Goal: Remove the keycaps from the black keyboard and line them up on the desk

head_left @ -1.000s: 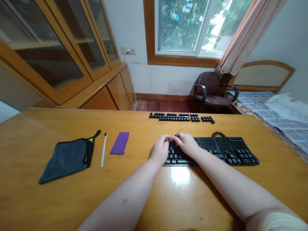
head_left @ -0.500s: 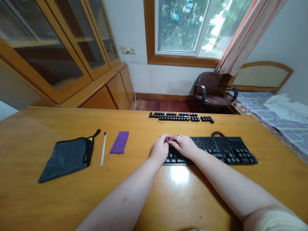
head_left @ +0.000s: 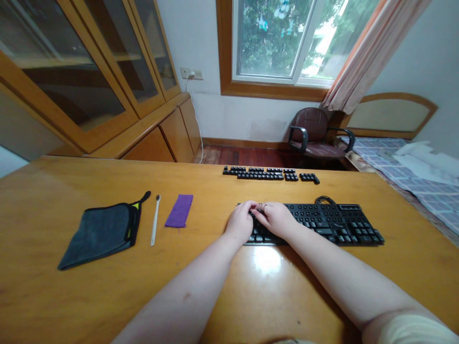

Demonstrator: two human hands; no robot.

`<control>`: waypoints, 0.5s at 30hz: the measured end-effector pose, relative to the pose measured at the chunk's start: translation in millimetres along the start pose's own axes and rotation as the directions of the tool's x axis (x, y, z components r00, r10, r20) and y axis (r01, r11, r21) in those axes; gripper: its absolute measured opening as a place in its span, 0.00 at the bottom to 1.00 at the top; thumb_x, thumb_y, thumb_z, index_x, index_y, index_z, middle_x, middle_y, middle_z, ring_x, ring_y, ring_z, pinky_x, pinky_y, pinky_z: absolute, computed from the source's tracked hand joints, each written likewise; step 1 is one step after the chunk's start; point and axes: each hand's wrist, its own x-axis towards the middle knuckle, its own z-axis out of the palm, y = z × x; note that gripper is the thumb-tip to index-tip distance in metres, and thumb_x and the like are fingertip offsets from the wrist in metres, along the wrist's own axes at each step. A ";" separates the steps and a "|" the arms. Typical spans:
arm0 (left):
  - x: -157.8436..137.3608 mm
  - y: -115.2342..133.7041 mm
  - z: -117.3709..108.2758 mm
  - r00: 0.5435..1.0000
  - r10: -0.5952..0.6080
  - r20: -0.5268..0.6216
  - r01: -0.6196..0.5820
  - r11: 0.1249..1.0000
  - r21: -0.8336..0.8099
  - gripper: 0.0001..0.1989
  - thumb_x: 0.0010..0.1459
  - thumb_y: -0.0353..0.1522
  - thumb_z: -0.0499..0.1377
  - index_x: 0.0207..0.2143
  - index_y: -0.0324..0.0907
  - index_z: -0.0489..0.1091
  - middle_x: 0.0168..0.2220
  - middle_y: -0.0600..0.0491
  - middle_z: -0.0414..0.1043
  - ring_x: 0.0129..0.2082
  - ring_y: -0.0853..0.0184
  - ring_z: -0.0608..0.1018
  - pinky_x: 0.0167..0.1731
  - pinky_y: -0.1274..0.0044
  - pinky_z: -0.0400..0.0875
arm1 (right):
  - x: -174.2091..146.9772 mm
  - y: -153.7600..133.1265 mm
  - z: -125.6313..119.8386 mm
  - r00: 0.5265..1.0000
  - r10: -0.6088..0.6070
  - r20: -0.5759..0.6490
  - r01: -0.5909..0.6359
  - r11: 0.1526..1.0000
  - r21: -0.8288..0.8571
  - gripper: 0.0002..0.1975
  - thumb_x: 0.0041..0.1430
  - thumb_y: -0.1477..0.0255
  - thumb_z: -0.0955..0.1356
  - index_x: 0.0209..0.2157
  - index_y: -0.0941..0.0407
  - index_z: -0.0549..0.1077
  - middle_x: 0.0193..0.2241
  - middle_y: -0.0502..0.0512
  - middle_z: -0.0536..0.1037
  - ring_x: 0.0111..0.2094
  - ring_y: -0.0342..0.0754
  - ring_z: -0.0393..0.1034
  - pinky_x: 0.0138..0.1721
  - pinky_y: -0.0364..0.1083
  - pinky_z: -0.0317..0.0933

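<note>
A black keyboard (head_left: 322, 222) lies on the wooden desk, with bare key mounts over its upper part and keycaps still on its lower and right parts. Over its left end, my left hand (head_left: 242, 222) and my right hand (head_left: 274, 217) meet, fingertips together. The fingers of both are curled and pinched; whatever lies between them is hidden. Behind the keyboard, rows of removed keycaps (head_left: 260, 176) are laid out along the desk's far edge.
Left of my hands lie a purple cloth (head_left: 179, 211), a white toothbrush (head_left: 155, 224) and a folded grey cloth (head_left: 100, 234) with black edging. The keyboard's coiled cable (head_left: 324, 199) sits behind it. Past the desk (head_left: 201, 296) stands a maroon office chair (head_left: 311, 126).
Both hands stay at the keyboard's left end, with only slight finger movement. The view has shifted a little; the objects on the desk lie as before.
</note>
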 end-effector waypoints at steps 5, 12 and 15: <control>0.1 2.8 -1.6 1.000 0.020 0.009 -0.020 1.000 0.011 0.22 0.45 0.19 0.46 0.40 0.42 0.69 0.40 0.51 0.72 0.42 0.64 0.72 0.47 0.72 0.66 | 2.4 3.1 -2.2 0.989 0.151 0.006 -0.151 0.985 0.085 0.16 0.62 0.63 0.60 0.31 0.56 0.75 0.26 0.55 0.77 0.28 0.46 0.71 0.30 0.41 0.59; -0.7 5.3 -2.8 1.000 0.003 0.005 -0.003 1.000 0.005 0.22 0.44 0.19 0.46 0.39 0.42 0.69 0.38 0.51 0.72 0.41 0.64 0.72 0.46 0.72 0.66 | 5.5 8.2 0.1 0.971 0.240 -0.009 -0.232 0.948 0.217 0.17 0.61 0.62 0.61 0.27 0.56 0.74 0.23 0.54 0.76 0.26 0.45 0.71 0.28 0.41 0.58; -0.7 4.0 -1.7 1.000 0.007 -0.001 -0.007 1.000 -0.010 0.22 0.45 0.19 0.46 0.40 0.42 0.69 0.39 0.51 0.72 0.42 0.64 0.72 0.46 0.72 0.66 | 4.0 9.0 0.4 0.989 0.148 -0.002 -0.145 0.975 0.166 0.17 0.61 0.63 0.61 0.27 0.57 0.74 0.24 0.54 0.77 0.26 0.45 0.70 0.29 0.41 0.58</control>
